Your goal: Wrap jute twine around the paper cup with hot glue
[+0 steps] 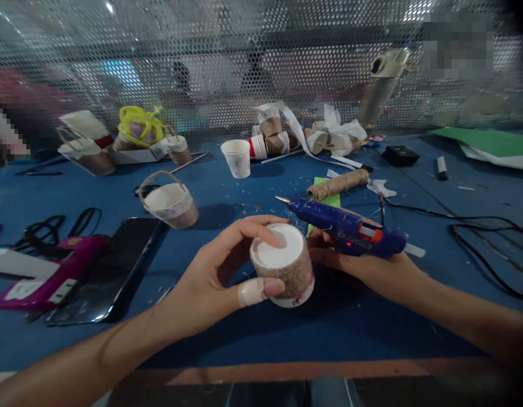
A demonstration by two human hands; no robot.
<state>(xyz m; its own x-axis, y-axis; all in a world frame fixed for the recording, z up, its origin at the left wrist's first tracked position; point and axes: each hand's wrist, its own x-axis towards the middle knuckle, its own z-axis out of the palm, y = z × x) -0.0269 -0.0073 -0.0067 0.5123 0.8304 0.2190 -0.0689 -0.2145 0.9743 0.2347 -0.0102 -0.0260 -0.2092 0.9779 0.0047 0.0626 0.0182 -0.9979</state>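
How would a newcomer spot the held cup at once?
On the blue table, near the front edge and central, find the left hand. It holds a brown-wrapped cup. Unlike the handled basket farther back to the left, this cup shows no handle and has a flat white top.

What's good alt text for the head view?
A person's left hand holds a brown-wrapped cup and the right hand a blue glue gun, at a blue table. Beyond them are a twine roll, a white paper cup and a small handled basket.
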